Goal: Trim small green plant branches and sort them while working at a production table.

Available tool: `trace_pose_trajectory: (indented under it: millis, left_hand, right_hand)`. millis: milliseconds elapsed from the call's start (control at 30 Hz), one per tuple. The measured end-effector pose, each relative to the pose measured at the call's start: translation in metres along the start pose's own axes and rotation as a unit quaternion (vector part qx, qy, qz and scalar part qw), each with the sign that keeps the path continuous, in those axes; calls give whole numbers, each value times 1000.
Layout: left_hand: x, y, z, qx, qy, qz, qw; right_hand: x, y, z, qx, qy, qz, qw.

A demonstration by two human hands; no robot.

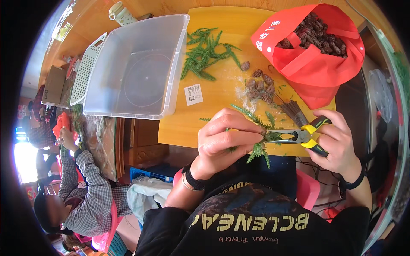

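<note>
Pinched in the fingertips of my left hand is an artificial-looking green pine sprig, its needled branches spreading above and below the fingers. My right hand grips the pliers with yellow and black handles. The plier jaws point left and meet the middle of the sprig, close to my left fingertips; what exactly they bite on is too small to make out. Just beyond my hands, several small brown pine cones lie on the yellow table. Beside them rests a bundle of thin brown stems.
A red bag full of dark pine cones stands at the right. Loose green sprigs and a white label lie on the table. An open clear plastic bin is at the left. A person in a checked sleeve sits further left.
</note>
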State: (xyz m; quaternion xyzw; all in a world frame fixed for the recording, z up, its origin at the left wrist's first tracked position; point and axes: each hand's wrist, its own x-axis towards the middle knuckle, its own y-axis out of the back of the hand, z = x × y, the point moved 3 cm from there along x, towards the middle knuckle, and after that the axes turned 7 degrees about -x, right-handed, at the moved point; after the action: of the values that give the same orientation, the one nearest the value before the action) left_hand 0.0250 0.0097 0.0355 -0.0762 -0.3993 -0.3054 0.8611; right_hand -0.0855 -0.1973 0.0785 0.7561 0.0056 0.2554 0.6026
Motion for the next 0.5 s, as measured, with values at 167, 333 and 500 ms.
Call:
trace_pose_trajectory:
  millis: [167, 333, 500]
  left_hand:
    - [-3, 2, 5, 51, -32, 0, 998]
    - [-3, 1, 7, 55, -33, 0, 998]
    - [-6, -1, 2, 49, -19, 5, 999]
  right_hand:
    - [1, -1, -5, -11, 7, 11, 1000]
    - [-1, -2, -6, -20, 7, 15, 1000]
    - [-4, -2, -7, -30, -12, 6, 999]
